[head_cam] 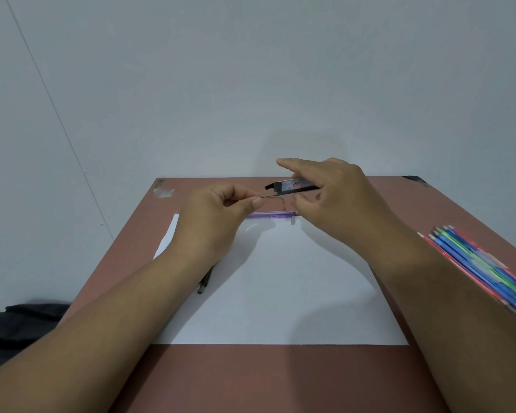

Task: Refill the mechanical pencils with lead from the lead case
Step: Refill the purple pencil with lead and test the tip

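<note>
My right hand holds the black lead case above the table's far side, its open end pointing left. My left hand pinches a thin lead between thumb and forefinger, just left of the case's opening. Under the hands a purple mechanical pencil lies on the white paper, with a small grey cap beside its right end. A dark pencil lies on the paper, partly hidden under my left forearm.
A bundle of coloured mechanical pencils lies at the right side of the brown table. A pale wall stands right behind the table's far edge. Dark cloth lies off the table at the lower left.
</note>
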A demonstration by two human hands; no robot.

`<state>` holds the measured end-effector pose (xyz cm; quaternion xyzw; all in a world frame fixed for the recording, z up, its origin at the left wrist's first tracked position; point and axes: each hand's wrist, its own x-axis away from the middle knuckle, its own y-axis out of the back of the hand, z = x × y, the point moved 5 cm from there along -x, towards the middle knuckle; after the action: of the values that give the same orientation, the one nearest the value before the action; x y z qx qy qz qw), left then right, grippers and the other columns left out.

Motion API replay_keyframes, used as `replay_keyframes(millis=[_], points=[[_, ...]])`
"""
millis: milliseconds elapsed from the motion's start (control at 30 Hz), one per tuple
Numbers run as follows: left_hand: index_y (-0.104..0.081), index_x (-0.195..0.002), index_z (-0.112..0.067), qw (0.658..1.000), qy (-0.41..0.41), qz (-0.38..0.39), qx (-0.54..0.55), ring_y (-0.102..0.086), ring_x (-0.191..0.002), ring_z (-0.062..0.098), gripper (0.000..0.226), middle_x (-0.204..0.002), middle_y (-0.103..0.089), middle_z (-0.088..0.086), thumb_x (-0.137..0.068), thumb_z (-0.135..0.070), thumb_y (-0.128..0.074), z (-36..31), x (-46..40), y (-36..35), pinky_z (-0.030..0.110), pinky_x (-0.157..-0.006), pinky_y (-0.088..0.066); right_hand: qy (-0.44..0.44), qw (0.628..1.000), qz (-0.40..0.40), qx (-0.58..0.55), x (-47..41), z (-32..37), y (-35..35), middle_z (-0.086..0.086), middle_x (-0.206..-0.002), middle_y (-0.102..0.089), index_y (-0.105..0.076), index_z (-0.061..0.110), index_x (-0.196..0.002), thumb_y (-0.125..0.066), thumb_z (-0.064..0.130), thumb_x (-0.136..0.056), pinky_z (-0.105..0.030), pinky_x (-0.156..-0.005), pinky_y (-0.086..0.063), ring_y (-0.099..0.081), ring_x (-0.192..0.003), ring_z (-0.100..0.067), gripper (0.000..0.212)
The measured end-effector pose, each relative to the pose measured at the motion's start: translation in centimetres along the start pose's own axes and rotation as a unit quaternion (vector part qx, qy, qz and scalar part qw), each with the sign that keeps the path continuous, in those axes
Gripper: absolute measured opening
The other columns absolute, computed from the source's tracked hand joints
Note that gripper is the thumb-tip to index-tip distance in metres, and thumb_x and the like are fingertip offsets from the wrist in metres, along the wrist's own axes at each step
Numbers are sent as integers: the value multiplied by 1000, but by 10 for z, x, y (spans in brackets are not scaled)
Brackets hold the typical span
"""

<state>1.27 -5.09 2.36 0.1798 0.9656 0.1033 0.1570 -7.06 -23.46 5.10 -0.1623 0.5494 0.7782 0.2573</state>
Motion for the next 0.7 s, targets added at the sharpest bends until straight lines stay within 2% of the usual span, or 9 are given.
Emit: replay_keyframes(millis=[167, 500, 633, 700], points=[[-77, -82, -24, 1000, -7, -1, 2, -55, -59, -6, 7, -72, -71, -13, -88, -21, -76, 0, -1, 0, 6, -56, -39, 1, 1000, -2, 3, 0, 1, 0, 9, -106, -69, -53, 50, -138, -58, 18, -84, -29, -79, -51, -48, -88, -4, 63], [-76, -78, -28, 1000, -16, -7, -3, -59, -65, -2, 12, -76, -74, -8, -88, -21, -76, 1, -2, 4, 8, -61, -43, -11, 1000, 0, -4, 0, 0, 0, 11, -106, -69, -52, 51, -138, -57, 18, -83, -30, -80, -52, -48, -89, -3, 64], [-76, -78, -29, 1000, -10, -7, -2, -60, -70, 5, 10, -82, -74, -2, -88, -25, -76, 1, -1, 5, 20, -70, -47, -8, 1000, -3, -7, 1, 2, 3, 14, -106, -71, -55, 47, -138, -57, 14, -84, -32, -81, -52, -46, -90, -5, 63], [-76, -79, -29, 1000, -9, -6, -3, -57, -68, 8, 9, -81, -73, 3, -88, -27, -77, 1, -1, 6, 25, -69, -45, -11, 1000, -3, -9, 1, 3, 4, 13, -105, -71, -55, 47, -138, -57, 13, -84, -32, -81, -52, -47, -89, -6, 63]])
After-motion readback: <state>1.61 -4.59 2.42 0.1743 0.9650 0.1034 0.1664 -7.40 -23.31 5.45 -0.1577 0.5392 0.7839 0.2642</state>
